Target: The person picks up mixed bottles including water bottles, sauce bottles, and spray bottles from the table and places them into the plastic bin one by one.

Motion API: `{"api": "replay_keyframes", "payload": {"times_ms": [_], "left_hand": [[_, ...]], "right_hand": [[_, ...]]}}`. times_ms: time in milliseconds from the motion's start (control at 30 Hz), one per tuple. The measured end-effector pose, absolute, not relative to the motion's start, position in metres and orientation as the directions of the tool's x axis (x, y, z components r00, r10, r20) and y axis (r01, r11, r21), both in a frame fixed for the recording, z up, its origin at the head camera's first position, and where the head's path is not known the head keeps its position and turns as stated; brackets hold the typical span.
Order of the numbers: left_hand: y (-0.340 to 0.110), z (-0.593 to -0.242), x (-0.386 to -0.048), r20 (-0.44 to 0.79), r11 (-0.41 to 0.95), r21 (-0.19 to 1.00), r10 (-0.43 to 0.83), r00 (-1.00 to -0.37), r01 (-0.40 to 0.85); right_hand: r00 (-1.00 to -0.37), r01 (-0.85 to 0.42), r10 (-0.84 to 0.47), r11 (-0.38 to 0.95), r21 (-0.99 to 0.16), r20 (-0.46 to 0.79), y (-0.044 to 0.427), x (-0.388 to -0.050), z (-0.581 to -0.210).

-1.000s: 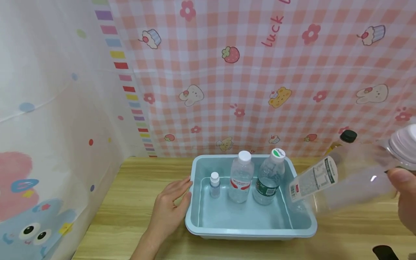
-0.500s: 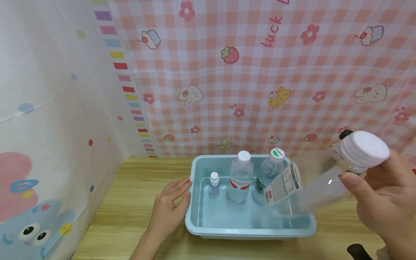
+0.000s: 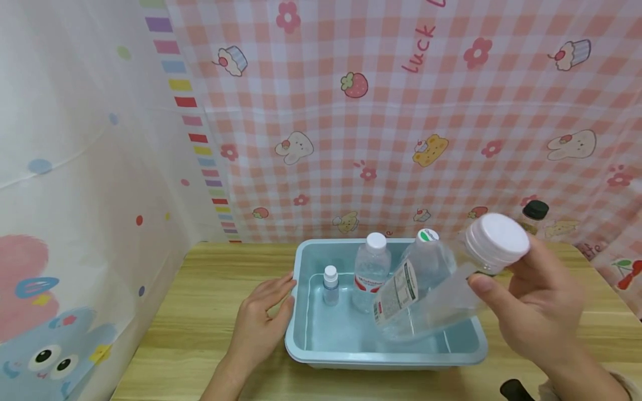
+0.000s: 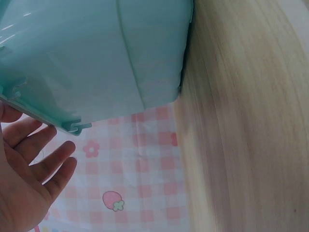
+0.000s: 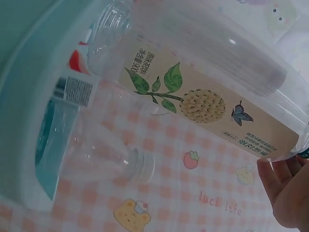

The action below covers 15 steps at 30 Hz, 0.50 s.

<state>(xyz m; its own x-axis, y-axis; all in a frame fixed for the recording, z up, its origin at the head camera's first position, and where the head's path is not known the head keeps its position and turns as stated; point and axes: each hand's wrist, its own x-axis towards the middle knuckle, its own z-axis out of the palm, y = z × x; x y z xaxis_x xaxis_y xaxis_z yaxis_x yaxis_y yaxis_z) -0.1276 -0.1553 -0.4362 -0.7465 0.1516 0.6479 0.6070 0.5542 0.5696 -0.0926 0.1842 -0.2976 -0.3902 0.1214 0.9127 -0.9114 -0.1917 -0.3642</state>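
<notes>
A light-blue plastic basin (image 3: 381, 359) sits on the wooden table. Inside stand a small white-capped bottle (image 3: 331, 289), a clear bottle with a red-and-white label (image 3: 372, 275) and a green-capped-top water bottle (image 3: 428, 236), partly covered. My left hand (image 3: 266, 312) rests fingertips against the basin's left rim; in the left wrist view its fingers (image 4: 60, 157) are extended beside the wall. My right hand (image 3: 539, 306) grips a large clear plastic bottle (image 3: 441, 303) near its white cap. That bottle tilts, base low over the basin's right half. Its plant-print label (image 5: 203, 104) shows in the right wrist view.
Behind the right hand stands a bottle with a black cap (image 3: 535, 210), mostly hidden. A pink checked cloth (image 3: 321, 122) hangs at the back, a white patterned one (image 3: 90, 167) at the left. Wooden tabletop (image 3: 200, 312) extends on both sides of the basin.
My right hand has carried the large bottle leftward, from right of the basin to above its inside. The left hand and the bottles in the basin have stayed put.
</notes>
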Motion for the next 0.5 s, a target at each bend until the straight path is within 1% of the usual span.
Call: {"api": "replay_keyframes", "payload": {"times_ms": [400, 500], "left_hand": [[-0.155, -0.435, -0.128, 0.659, 0.548, 0.562, 0.155, -0.736, 0.619], [-0.155, -0.435, -0.128, 0.657, 0.549, 0.564, 0.154, -0.738, 0.616]], "right_hand": [[-0.480, -0.876, 0.067, -0.081, -0.475, 0.875, 0.167, -0.096, -0.319], [-0.501, -0.866, 0.040, -0.032, -0.500, 0.865, 0.163, -0.097, -0.323]]}}
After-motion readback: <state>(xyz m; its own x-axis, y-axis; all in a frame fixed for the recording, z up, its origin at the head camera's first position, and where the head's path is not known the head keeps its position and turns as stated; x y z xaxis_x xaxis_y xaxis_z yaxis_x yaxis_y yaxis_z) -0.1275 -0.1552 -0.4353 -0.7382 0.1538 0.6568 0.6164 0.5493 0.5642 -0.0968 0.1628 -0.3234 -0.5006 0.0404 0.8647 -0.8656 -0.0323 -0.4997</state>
